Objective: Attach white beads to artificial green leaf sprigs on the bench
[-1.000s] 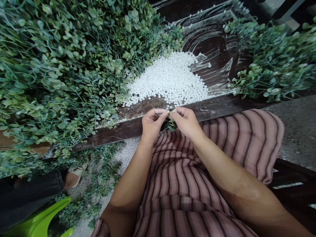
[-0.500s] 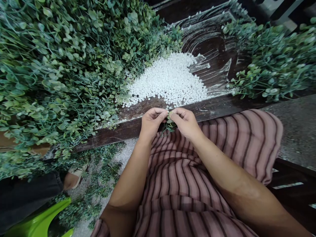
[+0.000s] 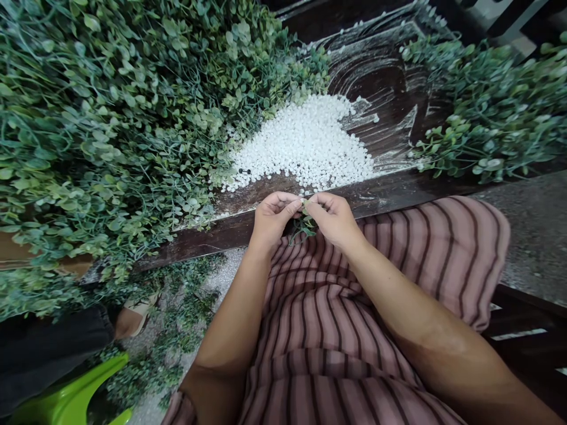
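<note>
The little green sprig point(image 3: 303, 223) sits right between the two hands, at the near edge of the dark table point(image 3: 398, 190). Its top is pinched at the fingertips and its leaves hang down toward the striped cloth point(image 3: 319, 319) on the lap, so it runs from far to near. The left hand point(image 3: 271, 218) is curled almost closed and nips the top from the left. The right hand point(image 3: 334, 219) is curled the same way and nips it from the right. Both hands are just as close to it. A heap of white beads point(image 3: 310, 144) lies just past the fingertips on the far side. A big leaf pile point(image 3: 110, 118) is off to the left.
</note>
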The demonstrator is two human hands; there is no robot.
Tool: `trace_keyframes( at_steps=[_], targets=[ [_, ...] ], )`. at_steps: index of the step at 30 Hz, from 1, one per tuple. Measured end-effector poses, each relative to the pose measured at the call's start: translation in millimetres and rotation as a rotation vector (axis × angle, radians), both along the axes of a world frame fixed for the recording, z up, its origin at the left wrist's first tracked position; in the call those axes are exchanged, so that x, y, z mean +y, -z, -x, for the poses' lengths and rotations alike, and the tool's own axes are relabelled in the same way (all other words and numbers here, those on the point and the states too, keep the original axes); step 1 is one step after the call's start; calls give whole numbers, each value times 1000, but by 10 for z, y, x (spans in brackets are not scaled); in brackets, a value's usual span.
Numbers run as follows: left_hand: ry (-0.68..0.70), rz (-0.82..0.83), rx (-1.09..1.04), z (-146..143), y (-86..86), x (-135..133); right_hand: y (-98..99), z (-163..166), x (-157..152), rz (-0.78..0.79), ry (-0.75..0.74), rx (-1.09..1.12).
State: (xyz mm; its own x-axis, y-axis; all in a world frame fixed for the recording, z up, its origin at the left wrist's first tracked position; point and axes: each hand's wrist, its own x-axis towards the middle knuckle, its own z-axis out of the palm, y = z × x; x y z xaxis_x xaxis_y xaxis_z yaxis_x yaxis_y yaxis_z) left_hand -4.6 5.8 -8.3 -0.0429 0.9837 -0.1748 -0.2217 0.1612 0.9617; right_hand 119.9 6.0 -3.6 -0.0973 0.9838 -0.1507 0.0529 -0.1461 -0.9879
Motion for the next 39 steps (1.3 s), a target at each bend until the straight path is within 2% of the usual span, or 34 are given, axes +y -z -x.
trace_keyframes(
  at_steps=[11, 17, 24, 39],
  targets=[
    [17, 25, 0, 12, 8, 5, -5, 15, -1, 3, 28, 3],
    [-7, 66, -2, 0, 16, 31, 8, 25, -6, -41, 44, -25],
    [36, 76, -4, 26, 18, 34, 37, 15, -8, -84, 41, -9],
    [42, 16, 23, 38, -8, 10, -50, 32, 19, 8, 58, -32]
  ],
)
